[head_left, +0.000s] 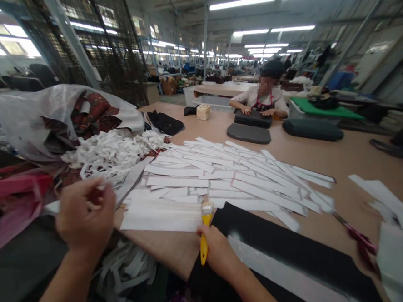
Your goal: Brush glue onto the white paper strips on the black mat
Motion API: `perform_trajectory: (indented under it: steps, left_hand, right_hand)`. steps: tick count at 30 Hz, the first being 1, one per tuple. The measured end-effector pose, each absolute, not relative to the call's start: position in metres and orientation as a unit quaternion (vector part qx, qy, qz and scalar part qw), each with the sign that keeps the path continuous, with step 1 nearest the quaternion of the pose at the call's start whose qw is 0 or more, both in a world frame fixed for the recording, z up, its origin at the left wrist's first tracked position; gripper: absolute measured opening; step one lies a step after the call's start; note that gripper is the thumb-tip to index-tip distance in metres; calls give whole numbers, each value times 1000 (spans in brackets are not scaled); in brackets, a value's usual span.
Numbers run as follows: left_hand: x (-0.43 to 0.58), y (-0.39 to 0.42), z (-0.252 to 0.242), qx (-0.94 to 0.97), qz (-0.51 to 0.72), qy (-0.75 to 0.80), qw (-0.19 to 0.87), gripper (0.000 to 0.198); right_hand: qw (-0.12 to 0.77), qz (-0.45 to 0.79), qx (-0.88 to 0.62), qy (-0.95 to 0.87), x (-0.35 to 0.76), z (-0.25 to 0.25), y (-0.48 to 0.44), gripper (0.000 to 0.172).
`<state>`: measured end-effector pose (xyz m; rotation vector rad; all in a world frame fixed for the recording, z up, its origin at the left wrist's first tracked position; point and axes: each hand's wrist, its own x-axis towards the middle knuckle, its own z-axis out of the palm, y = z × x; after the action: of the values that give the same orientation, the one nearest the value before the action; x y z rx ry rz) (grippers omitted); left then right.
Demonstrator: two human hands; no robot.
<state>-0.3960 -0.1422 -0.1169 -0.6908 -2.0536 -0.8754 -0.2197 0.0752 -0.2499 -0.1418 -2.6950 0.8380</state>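
My right hand (219, 250) grips a yellow-handled paintbrush (204, 249), its bristles over the right end of a wide white strip (161, 216) near the table's front edge. Raised at the left, my left hand (85, 215) is slightly blurred, with curled fingers and thumb drawn together; whatever they may hold I cannot make out. Beyond both hands many narrow white strips (223, 173) lie spread and overlapping. A black panel (271, 235) with a pale strip (280, 273) on it lies beside my right hand.
Curled white scraps (109, 154) and a clear plastic bag (25, 120) are heaped at left. Scissors (359, 237) lie at right. Across the table (307, 153) a person (266, 94) rests both hands on stacked dark panels (252, 119). A pale block (203, 112) stands further back.
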Motion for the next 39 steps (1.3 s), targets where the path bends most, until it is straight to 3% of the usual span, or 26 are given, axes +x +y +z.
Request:
perform_trajectory:
  steps: [3,6,9,12,17,21,27,32,39]
  left_hand:
    - [-346,-75,-120,-433,-349,-741,377,13]
    - [-285,-21,-107,-582,-435,-658,200,14]
    - [-244,10,-92,-618,-551,-561,9,12]
    - [-231,29,-93,-483,-687,-522,-150,5]
    - [-245,47,-136,-213,-777,-501,-317,20]
    - [-252,43,-186,-146,-696,-593,-378,30]
    - [-260,26,-236,-316,-438,-778,-322,24]
    - [-266,25,-246,-361,-348,-816,-286,18]
    - [-266,30,-245,-375,-279,-834,-292,16]
  right_hand:
    - [270,444,-66,-852,-200,-217,93,24]
    - [380,501,-66,-775,-171,-174,108,30]
    - [443,461,-65,-766,-137,-149,120,30]
    - [416,360,-154,-821,-96,-157,131,26]
    - [240,331,-314,-857,-22,-202,158,24]
    - [145,353,-426,-820,28,-227,186,32]
    - [180,337,-505,-774,51,-253,208,43]
    - [210,316,-532,-757,39,-262,199,41]
    - [181,334,-525,-762,46,-270,212,45]
